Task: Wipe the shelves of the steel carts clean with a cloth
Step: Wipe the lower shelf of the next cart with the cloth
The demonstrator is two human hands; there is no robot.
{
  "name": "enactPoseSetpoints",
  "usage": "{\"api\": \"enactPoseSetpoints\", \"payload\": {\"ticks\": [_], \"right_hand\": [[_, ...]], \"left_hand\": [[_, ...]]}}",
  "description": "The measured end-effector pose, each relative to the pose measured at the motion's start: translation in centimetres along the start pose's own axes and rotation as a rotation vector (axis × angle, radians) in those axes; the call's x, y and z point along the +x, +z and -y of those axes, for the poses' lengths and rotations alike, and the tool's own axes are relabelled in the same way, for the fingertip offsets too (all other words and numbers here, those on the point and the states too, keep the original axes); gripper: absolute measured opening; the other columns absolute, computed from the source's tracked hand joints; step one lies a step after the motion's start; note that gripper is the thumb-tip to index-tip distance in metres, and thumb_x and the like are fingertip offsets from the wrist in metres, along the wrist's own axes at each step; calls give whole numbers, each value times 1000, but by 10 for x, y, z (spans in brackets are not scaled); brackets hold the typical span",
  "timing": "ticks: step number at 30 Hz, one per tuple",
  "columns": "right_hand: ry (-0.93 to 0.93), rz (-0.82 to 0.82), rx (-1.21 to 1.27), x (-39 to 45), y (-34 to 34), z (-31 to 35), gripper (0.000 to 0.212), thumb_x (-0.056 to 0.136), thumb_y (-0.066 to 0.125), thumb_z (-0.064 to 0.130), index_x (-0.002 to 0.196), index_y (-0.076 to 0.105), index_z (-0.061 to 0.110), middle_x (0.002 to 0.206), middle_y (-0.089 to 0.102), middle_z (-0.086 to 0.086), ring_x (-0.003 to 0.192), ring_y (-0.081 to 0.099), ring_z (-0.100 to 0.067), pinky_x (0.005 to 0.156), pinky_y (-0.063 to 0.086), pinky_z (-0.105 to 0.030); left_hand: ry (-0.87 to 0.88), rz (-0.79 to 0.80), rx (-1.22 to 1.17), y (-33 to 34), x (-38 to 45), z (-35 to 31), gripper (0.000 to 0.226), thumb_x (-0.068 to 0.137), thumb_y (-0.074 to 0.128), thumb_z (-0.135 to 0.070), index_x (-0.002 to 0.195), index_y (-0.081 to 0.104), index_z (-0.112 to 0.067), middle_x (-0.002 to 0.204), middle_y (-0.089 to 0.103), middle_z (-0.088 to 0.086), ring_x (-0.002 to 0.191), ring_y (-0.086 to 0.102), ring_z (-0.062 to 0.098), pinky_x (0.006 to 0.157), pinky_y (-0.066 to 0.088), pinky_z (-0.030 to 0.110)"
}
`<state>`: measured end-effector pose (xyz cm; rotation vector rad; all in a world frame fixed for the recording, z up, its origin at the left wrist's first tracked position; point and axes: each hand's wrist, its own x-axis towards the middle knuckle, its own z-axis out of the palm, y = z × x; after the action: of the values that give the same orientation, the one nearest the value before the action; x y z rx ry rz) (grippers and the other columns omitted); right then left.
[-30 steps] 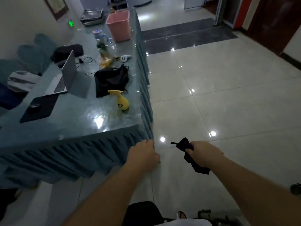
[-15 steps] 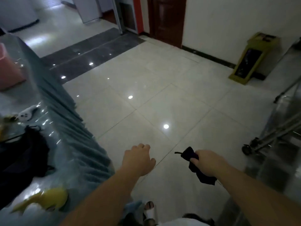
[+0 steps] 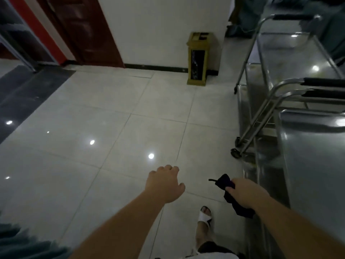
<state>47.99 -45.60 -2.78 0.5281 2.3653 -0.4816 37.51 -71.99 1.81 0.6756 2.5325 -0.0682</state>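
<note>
My right hand (image 3: 246,193) grips a dark crumpled cloth (image 3: 225,183), which sticks out in front of the fist and hangs below it. My left hand (image 3: 164,183) hovers over the floor with loosely curled fingers and holds nothing. Steel carts stand on the right: the nearest cart's top shelf (image 3: 317,165) lies just right of my right hand, and a second cart (image 3: 291,53) with a black-gripped handle stands farther back. Neither hand touches a cart.
A yellow-brown waste bin (image 3: 197,58) stands against the white wall. A dark wooden door (image 3: 84,30) is at the back left. Glossy pale floor tiles (image 3: 112,128) spread ahead. The teal table skirt (image 3: 22,243) shows at the bottom left. My sandalled foot (image 3: 205,216) is below.
The view has swung right, away from the teal table, and the steel carts have come into view. Both hands keep their pose; the cloth stays in my right hand.
</note>
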Motion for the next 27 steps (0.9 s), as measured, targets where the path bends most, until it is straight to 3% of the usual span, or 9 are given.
{"api": "enactPoseSetpoints", "payload": {"ticks": [4, 7, 11, 14, 16, 22, 27], "right_hand": [[62, 20, 83, 39, -51, -22, 32, 108, 43, 44, 100, 62, 20, 90, 66, 2, 77, 64, -12, 67, 50, -27], [106, -5, 220, 68, -87, -36, 33, 107, 44, 44, 92, 61, 20, 88, 68, -1, 78, 67, -17, 71, 53, -31], [202, -11, 387, 94, -123, -51, 33, 106, 45, 39, 97, 67, 17, 89, 72, -2, 77, 68, -18, 81, 57, -37], [304, -15, 603, 114, -132, -67, 38, 100, 46, 36, 83, 63, 6, 79, 74, -2, 68, 66, -23, 68, 51, -36], [397, -37, 736, 124, -134, -74, 31, 96, 48, 35, 74, 55, 14, 71, 67, 0, 63, 58, -21, 65, 43, -33], [634, -269, 910, 147, -145, -68, 37, 109, 44, 42, 80, 56, 21, 80, 62, 3, 69, 57, -9, 60, 42, -23], [814, -252, 1081, 158, -132, -29, 35, 107, 43, 48, 94, 61, 22, 93, 65, 0, 84, 61, -16, 74, 50, -30]], "left_hand": [[54, 16, 27, -50, 75, -24, 68, 97, 45, -62, 155, 41, -26, 150, 51, 1, 133, 51, 25, 106, 44, 45], [114, 12, 41, -84, 131, -48, 67, 98, 45, -61, 156, 39, -27, 152, 50, -1, 134, 50, 24, 107, 42, 44], [233, 47, 97, -114, 195, -80, 69, 99, 44, -62, 158, 36, -28, 155, 46, -1, 136, 48, 24, 108, 41, 45], [352, 76, 175, -133, 250, -102, 70, 99, 42, -64, 159, 35, -27, 156, 45, 0, 136, 47, 25, 108, 41, 45], [440, 90, 234, -145, 286, -117, 70, 99, 42, -64, 158, 35, -27, 155, 45, 0, 137, 47, 25, 107, 41, 45], [713, 152, 427, -177, 395, -150, 70, 99, 43, -64, 159, 34, -29, 157, 43, 0, 139, 46, 26, 110, 40, 44], [874, 217, 635, -193, 454, -171, 69, 99, 44, -63, 157, 37, -28, 156, 45, 1, 138, 47, 27, 108, 41, 46]]}}
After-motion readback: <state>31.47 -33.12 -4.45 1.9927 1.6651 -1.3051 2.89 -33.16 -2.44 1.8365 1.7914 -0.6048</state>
